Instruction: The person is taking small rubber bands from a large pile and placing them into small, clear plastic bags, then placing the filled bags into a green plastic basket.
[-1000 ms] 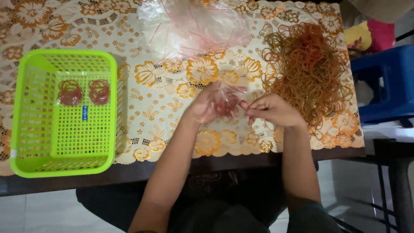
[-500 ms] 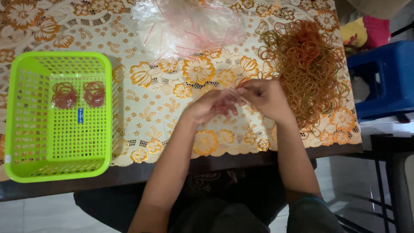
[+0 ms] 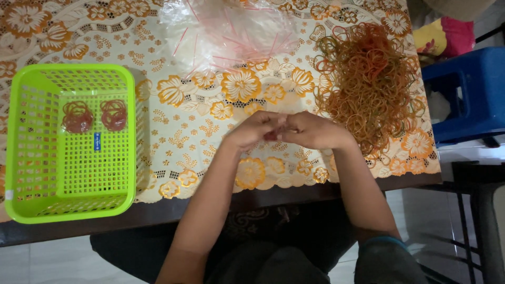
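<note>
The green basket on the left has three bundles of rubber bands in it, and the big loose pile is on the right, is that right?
Not quite: the head view shows two bundles in the green basket, not three. The big loose pile is on the right.

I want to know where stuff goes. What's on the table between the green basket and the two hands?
In the head view, only flowered tablecloth lies between the green basket and the left hand, which meets the right hand.

On the table [image 3: 315,192], the basket [image 3: 31,205] lies at nine o'clock with two rubber-band bundles [image 3: 96,116] inside; plastic bags [image 3: 231,31] at twelve, loose rubber bands [image 3: 371,73] at two.
</note>
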